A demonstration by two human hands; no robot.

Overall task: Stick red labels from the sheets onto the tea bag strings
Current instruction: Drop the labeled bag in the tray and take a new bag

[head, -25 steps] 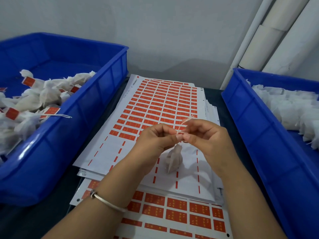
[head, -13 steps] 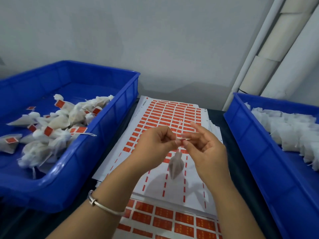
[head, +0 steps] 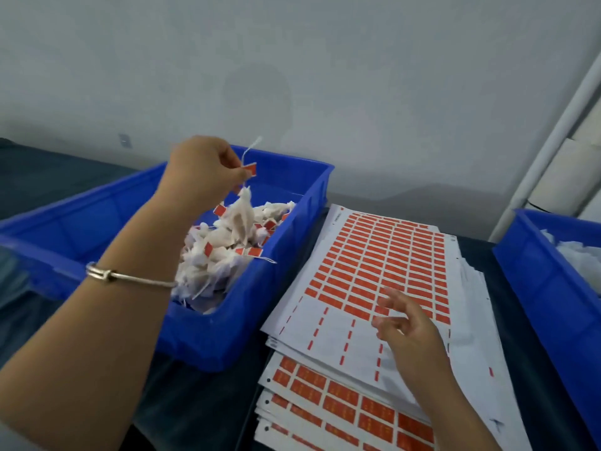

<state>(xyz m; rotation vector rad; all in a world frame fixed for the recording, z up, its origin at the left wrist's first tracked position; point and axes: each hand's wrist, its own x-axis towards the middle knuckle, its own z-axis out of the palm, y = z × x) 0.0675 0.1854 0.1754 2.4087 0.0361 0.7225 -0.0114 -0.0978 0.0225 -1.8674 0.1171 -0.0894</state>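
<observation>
Starting nearest the camera, the stack of label sheets [head: 374, 320] is taken as the landmark, and every place is told from it. Above the near part of the top sheet the right hand [head: 409, 327] is held with its fingers loosely spread, and nothing is gripped in it. If it is dropped down carelessly, the loose sheets could be pushed crooked or a label could be creased. To the left of the sheets stands the left bin [head: 227, 333], where labelled tea bags are piled. Over that bin, farther away than the sheets, the left hand [head: 198, 172] is held up with its fingertips pinched on a string by its red label [head: 249, 169], and the tea bag [head: 242, 216] hangs below, just over the pile. If the label is not pressed well, it could slip off the string. If the bag is let go too far out, it could fall outside the bin. To the right of the sheets is the right bin [head: 546, 288], with unlabelled bags inside.
</observation>
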